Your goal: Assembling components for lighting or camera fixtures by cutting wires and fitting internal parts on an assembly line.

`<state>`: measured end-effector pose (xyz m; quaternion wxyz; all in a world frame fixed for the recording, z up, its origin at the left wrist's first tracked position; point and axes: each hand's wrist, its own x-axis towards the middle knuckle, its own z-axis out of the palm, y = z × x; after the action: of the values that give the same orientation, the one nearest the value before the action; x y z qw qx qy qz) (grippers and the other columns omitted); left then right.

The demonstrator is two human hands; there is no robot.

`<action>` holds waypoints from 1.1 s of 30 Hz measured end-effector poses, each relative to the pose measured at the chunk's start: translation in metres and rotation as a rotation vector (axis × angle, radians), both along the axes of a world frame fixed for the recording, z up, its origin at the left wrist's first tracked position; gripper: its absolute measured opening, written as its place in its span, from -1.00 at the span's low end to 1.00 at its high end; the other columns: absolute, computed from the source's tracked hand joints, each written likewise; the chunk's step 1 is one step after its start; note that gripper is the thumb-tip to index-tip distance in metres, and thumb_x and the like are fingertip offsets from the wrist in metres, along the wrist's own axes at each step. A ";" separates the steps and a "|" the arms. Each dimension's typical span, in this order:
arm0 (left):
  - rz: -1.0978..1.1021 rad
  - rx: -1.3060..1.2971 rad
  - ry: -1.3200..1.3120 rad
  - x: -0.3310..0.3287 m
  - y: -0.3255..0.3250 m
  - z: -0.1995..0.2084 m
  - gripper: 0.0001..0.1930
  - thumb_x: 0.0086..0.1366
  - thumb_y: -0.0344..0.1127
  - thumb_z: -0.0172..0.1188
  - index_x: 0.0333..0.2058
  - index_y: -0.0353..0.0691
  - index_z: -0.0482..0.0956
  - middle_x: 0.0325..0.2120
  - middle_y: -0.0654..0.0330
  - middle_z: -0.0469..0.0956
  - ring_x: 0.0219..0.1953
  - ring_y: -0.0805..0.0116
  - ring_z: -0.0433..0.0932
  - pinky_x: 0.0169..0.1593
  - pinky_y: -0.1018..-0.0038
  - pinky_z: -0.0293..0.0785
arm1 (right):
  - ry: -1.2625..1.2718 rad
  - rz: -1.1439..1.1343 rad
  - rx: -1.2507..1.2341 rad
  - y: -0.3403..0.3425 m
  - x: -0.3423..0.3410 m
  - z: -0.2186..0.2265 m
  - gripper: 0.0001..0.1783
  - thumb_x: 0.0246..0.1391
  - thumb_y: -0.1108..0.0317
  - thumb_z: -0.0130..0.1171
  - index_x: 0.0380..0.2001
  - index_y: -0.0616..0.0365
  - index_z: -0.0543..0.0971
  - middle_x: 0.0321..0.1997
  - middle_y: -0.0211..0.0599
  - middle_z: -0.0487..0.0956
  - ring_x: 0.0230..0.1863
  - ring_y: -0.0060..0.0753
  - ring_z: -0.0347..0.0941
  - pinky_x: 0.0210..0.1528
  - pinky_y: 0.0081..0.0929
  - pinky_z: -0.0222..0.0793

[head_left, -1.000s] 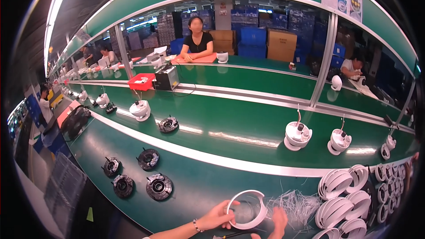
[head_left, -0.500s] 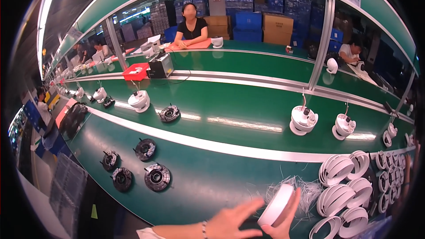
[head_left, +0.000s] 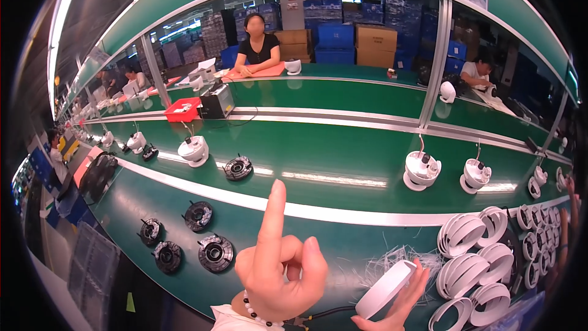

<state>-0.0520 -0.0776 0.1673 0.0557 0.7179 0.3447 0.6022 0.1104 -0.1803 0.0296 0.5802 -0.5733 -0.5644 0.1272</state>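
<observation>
A white plastic ring (head_left: pixel 384 290) is held by my right hand (head_left: pixel 401 306) at the lower right, thumb below and fingers along its far side. My left hand (head_left: pixel 283 271) is raised over the near bench. Its index finger points up and away from me, the thumb stands apart, the other fingers curl, and nothing is in it. Behind the ring lies a tangle of thin clear strips (head_left: pixel 422 257). Stacked white rings (head_left: pixel 462 235) stand to the right. Several round black parts (head_left: pixel 215 252) rest on the bench left of my left hand.
White rounded housings with wires, one a housing (head_left: pixel 421 170) at right, stand on the green conveyor belt (head_left: pixel 331 153) beyond a pale rail. A black part (head_left: pixel 237 168) lies there too. A red bin (head_left: pixel 183 110) sits further back. Across the line sits a person (head_left: pixel 257 49).
My left hand has left the ring's side and moved up and left, its index finger now extended. My right hand still holds the ring, now tilted lower. The view has shifted slightly.
</observation>
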 end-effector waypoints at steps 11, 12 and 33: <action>-0.249 -0.074 -0.266 -0.002 -0.032 0.007 -0.25 -0.10 -0.46 -0.03 0.07 -0.63 -0.15 -0.91 0.33 0.29 -0.89 0.70 0.08 -0.74 0.81 -0.02 | -0.030 -0.054 -0.056 0.000 0.001 0.003 0.43 -0.66 0.03 0.42 0.13 0.38 -0.35 0.22 0.15 -0.23 0.26 -0.01 -0.34 0.23 -0.20 -0.44; -0.443 -0.115 -0.340 -0.007 -0.034 0.006 -0.20 -0.06 -0.42 0.00 0.08 -0.62 -0.27 -0.94 0.35 0.22 -0.90 0.67 0.09 -0.76 0.78 0.01 | -0.072 -0.059 -0.070 -0.001 0.002 0.003 0.43 -0.66 0.03 0.43 0.13 0.39 -0.33 0.22 0.16 -0.23 0.26 0.00 -0.33 0.23 -0.21 -0.43; 0.706 -1.082 0.431 -0.093 0.355 -0.219 -0.30 -0.03 0.06 0.04 0.05 -0.19 0.12 0.09 0.11 0.08 0.19 0.18 -0.07 0.06 -0.05 0.01 | 0.038 0.095 -0.236 0.037 0.010 -0.042 0.31 -0.64 0.23 0.44 0.15 0.30 -0.21 0.21 0.00 -0.09 0.22 -0.15 -0.11 0.19 -0.32 -0.14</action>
<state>-0.1451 0.2778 -0.0513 0.1373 0.5375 0.8144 0.1704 0.1201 -0.1437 -0.0122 0.5127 -0.6076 -0.5609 0.2309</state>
